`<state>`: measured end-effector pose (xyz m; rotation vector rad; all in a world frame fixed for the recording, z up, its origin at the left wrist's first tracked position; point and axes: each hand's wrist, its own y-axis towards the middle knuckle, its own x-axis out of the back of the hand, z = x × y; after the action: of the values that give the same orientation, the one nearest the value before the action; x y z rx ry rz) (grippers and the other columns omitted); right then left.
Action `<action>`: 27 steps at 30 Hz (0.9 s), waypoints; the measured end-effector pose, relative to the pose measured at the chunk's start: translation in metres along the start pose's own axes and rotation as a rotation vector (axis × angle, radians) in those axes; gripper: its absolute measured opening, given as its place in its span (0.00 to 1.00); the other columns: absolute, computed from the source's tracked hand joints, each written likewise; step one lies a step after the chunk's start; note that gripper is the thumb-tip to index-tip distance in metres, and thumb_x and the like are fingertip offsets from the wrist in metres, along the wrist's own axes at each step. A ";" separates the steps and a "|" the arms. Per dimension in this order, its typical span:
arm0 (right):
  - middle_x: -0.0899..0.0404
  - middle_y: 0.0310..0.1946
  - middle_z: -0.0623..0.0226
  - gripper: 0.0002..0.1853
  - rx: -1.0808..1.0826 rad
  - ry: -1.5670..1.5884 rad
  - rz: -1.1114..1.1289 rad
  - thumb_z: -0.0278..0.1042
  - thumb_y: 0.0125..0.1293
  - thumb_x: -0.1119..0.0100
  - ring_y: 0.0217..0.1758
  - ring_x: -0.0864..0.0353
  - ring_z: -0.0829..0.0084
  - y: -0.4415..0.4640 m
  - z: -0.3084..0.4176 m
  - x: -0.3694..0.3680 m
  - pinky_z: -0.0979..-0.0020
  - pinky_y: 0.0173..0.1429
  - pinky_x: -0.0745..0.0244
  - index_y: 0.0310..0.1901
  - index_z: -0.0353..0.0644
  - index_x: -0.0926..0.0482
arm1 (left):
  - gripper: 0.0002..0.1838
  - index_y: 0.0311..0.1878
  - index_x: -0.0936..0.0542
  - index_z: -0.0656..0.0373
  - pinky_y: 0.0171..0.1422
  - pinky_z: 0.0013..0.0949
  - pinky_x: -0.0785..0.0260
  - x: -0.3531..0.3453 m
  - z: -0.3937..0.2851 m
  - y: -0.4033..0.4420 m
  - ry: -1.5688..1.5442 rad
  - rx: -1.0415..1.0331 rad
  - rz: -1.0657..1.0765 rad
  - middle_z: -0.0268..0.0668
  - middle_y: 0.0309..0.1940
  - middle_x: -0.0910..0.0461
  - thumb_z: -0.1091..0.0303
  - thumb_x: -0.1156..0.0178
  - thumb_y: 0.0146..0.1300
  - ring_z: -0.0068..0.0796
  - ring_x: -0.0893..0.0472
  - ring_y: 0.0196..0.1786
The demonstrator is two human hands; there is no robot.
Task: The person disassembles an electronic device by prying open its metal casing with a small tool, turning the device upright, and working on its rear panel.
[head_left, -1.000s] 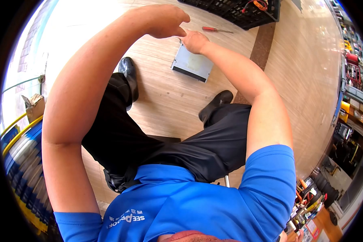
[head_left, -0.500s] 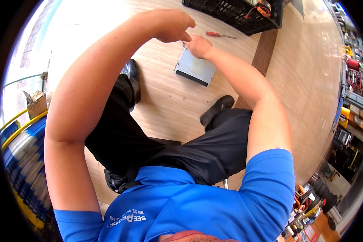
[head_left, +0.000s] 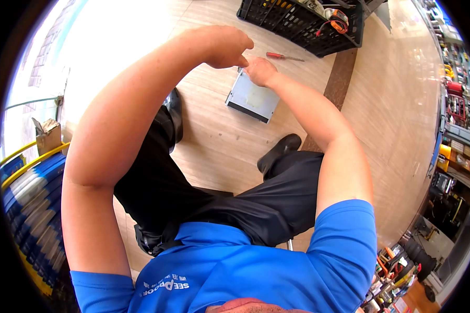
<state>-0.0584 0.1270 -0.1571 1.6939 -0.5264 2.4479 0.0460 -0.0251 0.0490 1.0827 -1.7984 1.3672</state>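
A flat silver metal box [head_left: 253,95] with a black near edge lies on the floor between my feet and looks like a computer drive or power unit. At its far end both hands are close together. My left hand [head_left: 228,47] curls just above the far left corner, with its thumb and fingertips near the right hand's fingers. My right hand [head_left: 261,72] is bent over the box's far edge, its fingers closed. A small dark bit shows below the left thumb. What either hand grips is too small or hidden to name.
A red-handled screwdriver [head_left: 284,56] lies on the floor beyond the right hand. Behind it stands a black plastic crate [head_left: 297,28] holding an orange-and-grey tool. My black shoes [head_left: 279,151] flank the box. Blue goods on a yellow rack [head_left: 34,172] stand at left; crowded shelves [head_left: 457,104] at right.
The whole view has shifted, so the hands, box, screwdriver and crate sit slightly lower in the picture. Both hands stay at the box's far end with nearly the same pose.
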 end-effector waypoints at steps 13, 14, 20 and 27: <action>0.22 0.50 0.46 0.18 -0.202 0.020 0.077 0.44 0.75 0.59 0.52 0.19 0.50 -0.007 0.024 0.012 0.53 0.56 0.23 0.50 0.40 0.26 | 0.26 0.66 0.27 0.59 0.65 0.45 0.31 0.007 0.000 0.001 -0.031 -0.005 0.081 0.49 0.56 0.20 0.58 0.40 0.68 0.49 0.23 0.61; 0.21 0.50 0.47 0.18 -0.197 0.066 0.093 0.44 0.76 0.61 0.54 0.19 0.50 -0.009 0.030 0.020 0.53 0.57 0.24 0.50 0.40 0.26 | 0.26 0.66 0.27 0.59 0.64 0.45 0.30 0.006 0.002 0.000 -0.032 -0.034 0.059 0.49 0.55 0.20 0.58 0.40 0.68 0.49 0.23 0.60; 0.21 0.50 0.49 0.22 -0.155 0.131 0.081 0.48 0.77 0.66 0.57 0.21 0.49 -0.011 0.031 0.015 0.52 0.60 0.26 0.51 0.39 0.27 | 0.26 0.66 0.27 0.59 0.64 0.45 0.30 0.002 0.004 -0.001 -0.034 -0.038 0.019 0.49 0.56 0.20 0.58 0.40 0.68 0.48 0.23 0.61; 0.21 0.50 0.50 0.16 -0.176 -0.034 0.055 0.41 0.76 0.61 0.54 0.19 0.50 -0.007 0.024 0.006 0.53 0.59 0.24 0.52 0.39 0.27 | 0.26 0.66 0.27 0.58 0.64 0.46 0.31 0.009 0.000 -0.003 -0.044 -0.033 0.052 0.48 0.57 0.21 0.58 0.40 0.68 0.48 0.23 0.61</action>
<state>-0.0374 0.1249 -0.1427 1.6738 -0.7770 2.3343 0.0451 -0.0274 0.0580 1.0633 -1.8866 1.3494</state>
